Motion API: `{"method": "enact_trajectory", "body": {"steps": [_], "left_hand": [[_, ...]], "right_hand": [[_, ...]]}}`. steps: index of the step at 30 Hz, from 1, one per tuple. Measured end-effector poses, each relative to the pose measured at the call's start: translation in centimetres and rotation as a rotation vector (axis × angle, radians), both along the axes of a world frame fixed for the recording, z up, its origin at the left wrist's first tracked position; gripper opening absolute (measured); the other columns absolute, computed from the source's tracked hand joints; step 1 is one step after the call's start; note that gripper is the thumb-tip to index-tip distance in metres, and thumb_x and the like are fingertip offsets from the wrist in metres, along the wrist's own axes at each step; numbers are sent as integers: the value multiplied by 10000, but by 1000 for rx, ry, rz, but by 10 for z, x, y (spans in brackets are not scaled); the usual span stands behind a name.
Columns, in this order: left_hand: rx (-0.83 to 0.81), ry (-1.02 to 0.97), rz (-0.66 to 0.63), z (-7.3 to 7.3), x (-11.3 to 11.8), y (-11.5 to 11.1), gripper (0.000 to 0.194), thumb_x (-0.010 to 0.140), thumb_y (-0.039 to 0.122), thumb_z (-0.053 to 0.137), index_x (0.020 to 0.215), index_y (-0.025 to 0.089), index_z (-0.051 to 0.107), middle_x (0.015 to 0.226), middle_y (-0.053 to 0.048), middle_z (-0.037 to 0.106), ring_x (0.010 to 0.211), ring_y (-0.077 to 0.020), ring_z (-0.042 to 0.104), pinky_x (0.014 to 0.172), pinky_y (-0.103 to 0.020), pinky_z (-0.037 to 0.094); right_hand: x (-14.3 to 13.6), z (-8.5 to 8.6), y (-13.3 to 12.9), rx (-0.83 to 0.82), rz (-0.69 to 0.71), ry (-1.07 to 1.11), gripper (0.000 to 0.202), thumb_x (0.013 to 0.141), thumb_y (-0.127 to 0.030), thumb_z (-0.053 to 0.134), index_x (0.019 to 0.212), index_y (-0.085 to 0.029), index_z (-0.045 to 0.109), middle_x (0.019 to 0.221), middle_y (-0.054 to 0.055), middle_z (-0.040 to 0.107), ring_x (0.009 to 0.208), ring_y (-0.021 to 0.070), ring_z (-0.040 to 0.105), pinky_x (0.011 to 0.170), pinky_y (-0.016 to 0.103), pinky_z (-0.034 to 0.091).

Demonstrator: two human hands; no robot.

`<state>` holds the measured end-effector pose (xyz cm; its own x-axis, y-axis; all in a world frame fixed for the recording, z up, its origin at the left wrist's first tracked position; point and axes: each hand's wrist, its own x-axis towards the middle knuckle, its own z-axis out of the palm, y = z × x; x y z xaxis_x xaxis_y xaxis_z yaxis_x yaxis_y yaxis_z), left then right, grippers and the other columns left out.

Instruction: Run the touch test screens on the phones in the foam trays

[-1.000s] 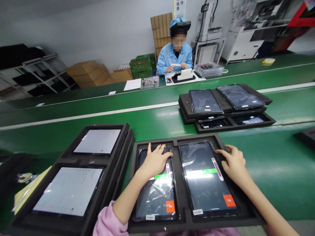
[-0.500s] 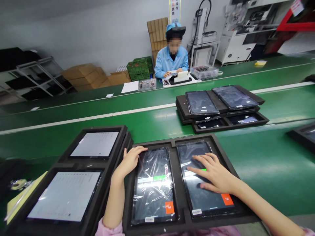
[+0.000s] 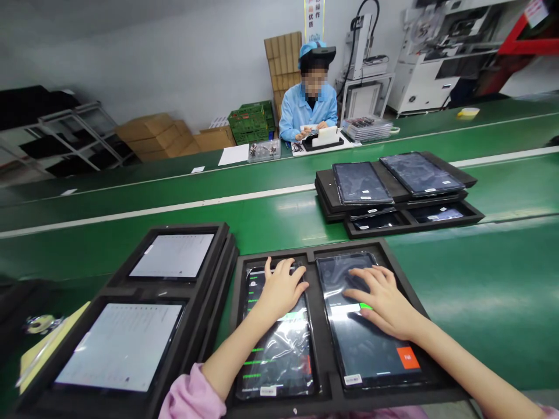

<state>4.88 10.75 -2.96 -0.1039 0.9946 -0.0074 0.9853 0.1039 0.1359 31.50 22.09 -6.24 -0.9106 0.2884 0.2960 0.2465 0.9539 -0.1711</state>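
Note:
Two tablets lie in a black foam tray in front of me. Over the upper part of the left tablet is my left hand, empty, its fingers spread. That tablet, under wrinkled clear film, shows green lines of text on a dark screen. My right hand is spread open over the right tablet, fingertips at or just above the glass. This screen has a white bar, a green patch and an orange "Fail" box. Whether the fingers touch either screen, I cannot tell.
At my left stand stacked foam trays with two white-screened tablets on top. More trays with film-covered tablets stand beyond to the right, on the green belt. A co-worker in blue sits across.
My left hand has moved right, from the left tablet's top left corner onto its screen. That screen now shows green text lines. My right hand stays over the right tablet, fingers slightly shifted.

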Motion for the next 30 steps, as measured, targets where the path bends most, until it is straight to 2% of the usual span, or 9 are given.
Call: {"method": "enact_trajectory", "body": {"steps": [2,6,8,11,14,21,30], "left_hand": [[10,25,-27,-2,1,-2,289,1018,380,495,1247,258,621,1401,-143,560,1328,-327,494,1172,-707,174],[7,120,-80,-2,-1,-2,299,1015,404,504,1266,284,615,1403,-150,562,1307,-337,507,1151,-725,200],[-9,152,-105,0,-1,0,296,1012,401,512,1256,281,627,1384,-158,573,1294,-345,519,1148,-719,216],[-23,177,-135,4,0,5,269,1011,401,510,1182,263,666,1303,-154,615,1232,-336,566,1159,-699,221],[-19,215,-144,6,0,6,260,1014,415,503,1145,271,675,1256,-130,635,1191,-314,591,1167,-672,238],[-12,221,-144,5,-4,-1,320,1016,429,494,1270,278,615,1393,-151,576,1298,-330,535,1172,-677,240],[-46,182,-156,8,-6,-1,336,1024,404,471,1275,255,639,1395,-199,568,1322,-358,529,1172,-720,185]], "right_hand": [[3,-3,4,-4,-184,41,337,974,-300,438,1190,-269,694,1347,125,502,1216,349,444,1021,555,324],[7,-13,9,39,-710,89,360,972,-190,383,1119,-207,711,1270,167,501,1148,358,457,919,541,412],[9,-17,11,52,-830,33,370,911,-104,423,1117,-191,717,1270,182,486,1112,361,464,879,531,443],[10,-20,12,50,-844,-27,455,834,-18,465,1148,-224,722,1278,173,474,1082,352,474,842,514,475],[11,-21,13,49,-856,-27,473,824,-8,487,1152,-253,723,1269,164,471,1076,351,475,820,505,489],[8,-21,14,65,-845,-39,485,828,11,473,1177,-240,697,1262,168,470,1107,347,466,833,480,476],[7,-20,14,51,-837,-55,532,839,48,455,1237,-233,667,1276,179,467,1102,334,481,840,490,493]]}}
